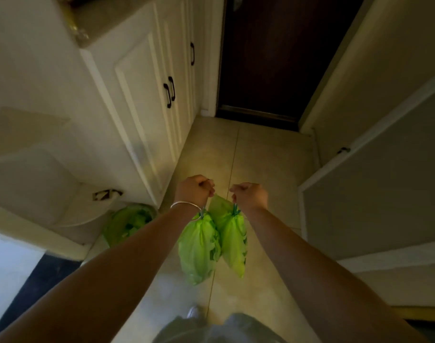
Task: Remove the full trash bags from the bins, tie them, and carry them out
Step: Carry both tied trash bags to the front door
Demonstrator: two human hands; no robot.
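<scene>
Two tied green trash bags hang in front of me over the tiled floor. My left hand (195, 189) is closed on the drawstring of the left green bag (198, 251). My right hand (250, 195) grips the knotted top of the right green bag (232, 237). The two bags touch side by side. A silver bangle sits on my left wrist. At the lower left stands a bin (127, 225) lined with a green bag.
White cabinets with black handles (169, 91) run along the left. A dark wooden door (273, 58) closes the hallway ahead. A grey sliding panel (374, 194) lines the right side. Beige floor tiles (261, 157) stretch between them. A white seat or appliance (33, 174) sits at the left.
</scene>
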